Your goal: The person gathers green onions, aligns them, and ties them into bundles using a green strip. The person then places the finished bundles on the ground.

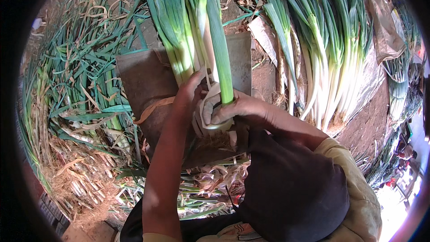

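Observation:
A bundle of leeks or large green onions (179, 37) lies over a dark cloth (147, 77) before me, its green leaves pointing away. My left hand (195, 89) grips the bundle's left side around the pale stems. My right hand (223, 107) is closed at the stalks' lower right, its fingers curled on a pale strip (216, 90) that passes around the stems. A thick green leaf (221, 53) runs down to the right hand's thumb. The roots (216, 141) hang just below both hands. Some fingers are hidden behind the stalks.
A large heap of green onions with rooty ends (84, 188) spreads along the left. To the right lies a row of cleaned onions with white stems (332, 90), beside brown sacking (384, 27). Peeled skins and leaf scraps (215, 181) lie near me. A person (406, 151) is far right.

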{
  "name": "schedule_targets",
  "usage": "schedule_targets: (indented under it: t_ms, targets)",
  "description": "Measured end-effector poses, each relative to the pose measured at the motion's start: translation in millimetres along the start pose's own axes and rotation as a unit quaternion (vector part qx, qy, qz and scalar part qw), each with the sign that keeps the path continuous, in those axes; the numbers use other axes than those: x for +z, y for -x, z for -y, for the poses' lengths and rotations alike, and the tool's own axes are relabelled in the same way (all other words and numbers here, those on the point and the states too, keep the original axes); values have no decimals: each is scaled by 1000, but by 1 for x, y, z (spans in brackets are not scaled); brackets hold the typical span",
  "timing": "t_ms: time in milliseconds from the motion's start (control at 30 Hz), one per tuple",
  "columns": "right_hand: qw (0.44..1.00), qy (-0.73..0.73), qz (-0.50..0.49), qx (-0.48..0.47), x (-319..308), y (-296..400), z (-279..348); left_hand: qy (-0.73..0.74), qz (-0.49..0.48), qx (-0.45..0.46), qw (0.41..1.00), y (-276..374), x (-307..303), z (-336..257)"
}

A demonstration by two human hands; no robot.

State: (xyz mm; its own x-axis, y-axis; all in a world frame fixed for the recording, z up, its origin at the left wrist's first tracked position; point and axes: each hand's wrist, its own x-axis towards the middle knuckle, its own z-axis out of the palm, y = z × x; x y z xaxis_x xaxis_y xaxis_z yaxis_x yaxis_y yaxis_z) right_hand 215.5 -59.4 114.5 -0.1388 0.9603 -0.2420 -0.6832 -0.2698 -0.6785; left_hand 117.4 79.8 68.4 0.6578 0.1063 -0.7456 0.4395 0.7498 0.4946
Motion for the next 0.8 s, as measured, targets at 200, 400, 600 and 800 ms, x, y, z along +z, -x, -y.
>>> schedule_targets:
  t_ms: [200, 400, 600, 800]
  targets:
    - [994, 52, 56, 72, 22, 7, 12, 32, -3, -4, 999, -13, 20, -4]
    - [999, -12, -44, 23, 14, 36, 34, 94, -114, 191, 970, 24, 29, -73]
    - [970, -93, -210, -85, 0, 44, 34, 84, -223, 406, 882, 65, 29, -130]
    - [927, -74, -351, -107, -3, 67, 53, 166, -317, 452, 817, 103, -12, -170]
